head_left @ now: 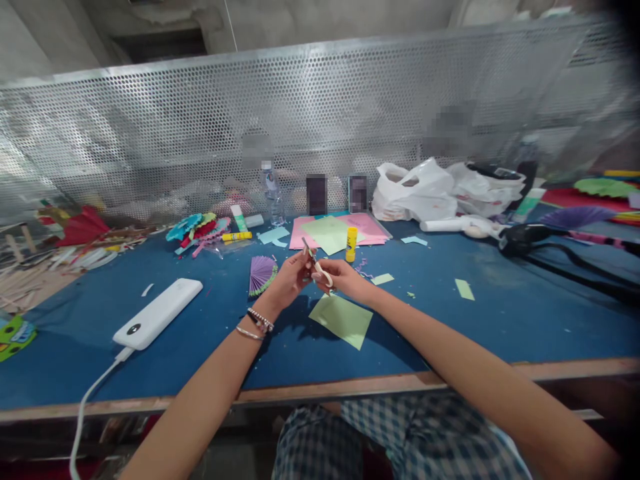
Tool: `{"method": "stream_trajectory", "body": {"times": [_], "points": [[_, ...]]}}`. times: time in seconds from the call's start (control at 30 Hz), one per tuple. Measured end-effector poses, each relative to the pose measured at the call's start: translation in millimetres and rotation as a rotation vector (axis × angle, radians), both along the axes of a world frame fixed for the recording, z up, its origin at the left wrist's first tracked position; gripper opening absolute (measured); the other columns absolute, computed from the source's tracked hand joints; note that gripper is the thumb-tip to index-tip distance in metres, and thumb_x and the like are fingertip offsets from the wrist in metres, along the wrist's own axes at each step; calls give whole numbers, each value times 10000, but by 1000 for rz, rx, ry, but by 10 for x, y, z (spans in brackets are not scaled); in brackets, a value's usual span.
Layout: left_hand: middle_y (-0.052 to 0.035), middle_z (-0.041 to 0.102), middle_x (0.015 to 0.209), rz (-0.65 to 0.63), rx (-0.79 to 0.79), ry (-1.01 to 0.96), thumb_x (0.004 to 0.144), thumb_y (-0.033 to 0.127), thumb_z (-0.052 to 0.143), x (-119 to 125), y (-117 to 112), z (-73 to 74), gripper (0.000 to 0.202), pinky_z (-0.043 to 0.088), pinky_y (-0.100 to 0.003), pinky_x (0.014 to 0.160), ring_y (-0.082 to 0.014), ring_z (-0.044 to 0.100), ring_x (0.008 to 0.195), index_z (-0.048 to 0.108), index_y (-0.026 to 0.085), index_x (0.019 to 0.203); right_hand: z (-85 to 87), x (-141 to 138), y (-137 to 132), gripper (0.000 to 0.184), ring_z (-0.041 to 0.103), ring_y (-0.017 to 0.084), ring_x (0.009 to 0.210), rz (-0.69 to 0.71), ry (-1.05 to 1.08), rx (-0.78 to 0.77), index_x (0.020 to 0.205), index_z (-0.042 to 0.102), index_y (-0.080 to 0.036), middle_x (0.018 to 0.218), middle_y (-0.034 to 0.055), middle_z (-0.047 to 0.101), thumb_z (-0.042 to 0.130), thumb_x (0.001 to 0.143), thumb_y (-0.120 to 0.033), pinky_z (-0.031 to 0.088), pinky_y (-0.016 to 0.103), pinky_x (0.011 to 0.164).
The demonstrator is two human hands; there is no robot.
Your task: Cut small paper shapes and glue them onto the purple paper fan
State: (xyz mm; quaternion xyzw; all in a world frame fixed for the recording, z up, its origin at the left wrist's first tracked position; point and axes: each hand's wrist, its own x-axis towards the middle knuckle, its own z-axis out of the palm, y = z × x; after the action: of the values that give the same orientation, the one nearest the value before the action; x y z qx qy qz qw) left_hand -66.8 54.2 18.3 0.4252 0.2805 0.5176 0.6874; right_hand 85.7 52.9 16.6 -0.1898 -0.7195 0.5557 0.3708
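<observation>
Both hands meet above the blue table (500, 320). My right hand (345, 277) is closed on the white handles of small scissors (315, 261), blades pointing up and left. My left hand (289, 273), with bracelets at the wrist, has its fingers pinched at the scissor blades; I cannot make out anything between them. A light green paper square (343, 320) lies flat just below the hands. A folded purple paper fan (261, 275) lies left of my left hand. A yellow glue stick (351, 244) stands just behind the hands.
A white power bank (159, 313) with a cable lies at the left. Pink and green sheets (330, 230), folded paper fans (195, 228), a water bottle (271, 190) and white plastic bags (415, 190) sit at the back before a perforated metal screen (200, 127). Green scraps (464, 289) lie right.
</observation>
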Motion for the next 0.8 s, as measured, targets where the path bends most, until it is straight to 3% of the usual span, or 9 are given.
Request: {"method": "stream_trajectory", "body": {"times": [0.27, 0.4, 0.47, 0.57, 0.63, 0.8], "points": [[61, 440, 602, 105, -6, -92, 671, 358, 695, 1, 31, 61, 291, 348, -149, 439, -36, 431, 489, 580, 169, 860, -28, -14, 0, 327, 382, 59, 489, -29, -97, 15, 712, 481, -157, 548, -47, 495, 540, 774, -472, 281, 206, 488], [33, 552, 717, 304, -61, -131, 685, 321, 679, -93, 117, 67, 267, 358, -150, 453, -39, 490, 538, 571, 183, 887, -45, -20, -7, 311, 396, 59, 491, -21, -111, 14, 754, 501, -154, 537, -49, 490, 554, 764, -460, 295, 202, 493], [11, 593, 795, 392, -71, -80, 713, 319, 646, -145, 159, 51, 221, 379, -159, 477, -53, 532, 581, 564, 178, 863, -42, -25, -14, 305, 415, 65, 502, -38, -101, 11, 757, 504, -155, 538, -48, 488, 562, 758, -454, 312, 205, 504], [14, 586, 740, 462, -24, 29, 710, 322, 645, -183, 187, 18, 219, 357, -157, 457, -47, 509, 527, 569, 167, 844, -41, -34, -5, 307, 432, 75, 506, -88, -78, -6, 763, 500, -162, 532, -51, 472, 563, 752, -462, 342, 214, 515], [24, 568, 701, 479, 20, 104, 701, 338, 654, -177, 183, -1, 239, 345, -153, 451, -40, 482, 500, 585, 171, 858, -58, -37, 27, 313, 437, 80, 503, -139, -58, -3, 764, 496, -168, 529, -55, 459, 565, 743, -473, 368, 223, 527], [-14, 601, 816, 480, 136, 339, 733, 355, 621, -129, 181, -41, 276, 335, -157, 455, -52, 478, 534, 606, 198, 959, -162, -6, 158, 289, 482, 98, 510, -322, -159, 112, 749, 506, -173, 541, -37, 504, 552, 745, -458, 406, 237, 544]]}}
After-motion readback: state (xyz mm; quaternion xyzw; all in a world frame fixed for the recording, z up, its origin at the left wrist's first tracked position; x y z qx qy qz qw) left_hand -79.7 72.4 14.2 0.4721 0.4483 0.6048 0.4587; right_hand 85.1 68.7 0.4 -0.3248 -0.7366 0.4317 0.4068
